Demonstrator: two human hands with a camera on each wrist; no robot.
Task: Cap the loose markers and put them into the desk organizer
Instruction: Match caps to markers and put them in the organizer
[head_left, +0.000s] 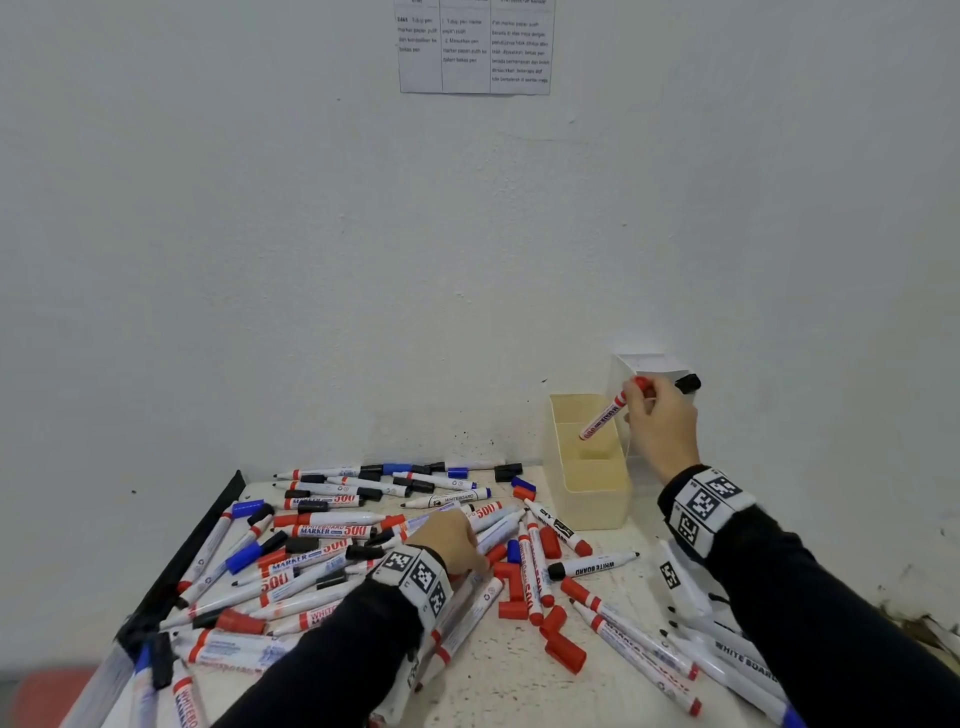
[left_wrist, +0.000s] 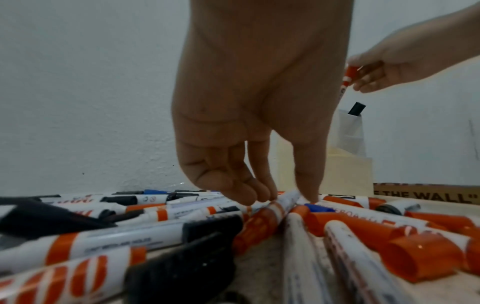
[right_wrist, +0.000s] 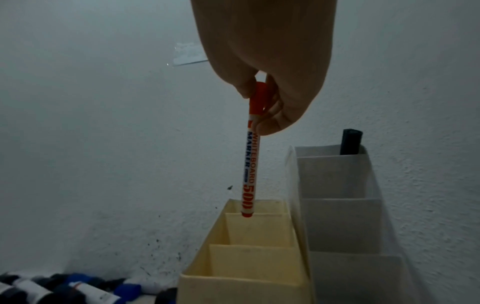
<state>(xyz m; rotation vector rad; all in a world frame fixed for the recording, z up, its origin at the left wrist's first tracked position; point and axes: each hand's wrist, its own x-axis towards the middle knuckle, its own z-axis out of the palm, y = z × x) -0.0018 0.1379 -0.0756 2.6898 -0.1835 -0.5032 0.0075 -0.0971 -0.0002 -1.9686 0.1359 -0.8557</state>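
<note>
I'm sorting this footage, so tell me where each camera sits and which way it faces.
Head: looks down at the table; both hands and sleeves show.
Left wrist: low over the marker pile; left hand shows.
Right wrist: above the cream organizer; right hand shows.
Shared: the red-capped marker appears in all three.

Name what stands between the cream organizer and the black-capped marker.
In the right wrist view, the white organizer's stepped compartments lie between the cream organizer and the black-capped marker.

The head view looks down and forward from above the cream plastic stepped organizer. The left wrist view sits low, facing it; the right wrist view hangs close above it.
</note>
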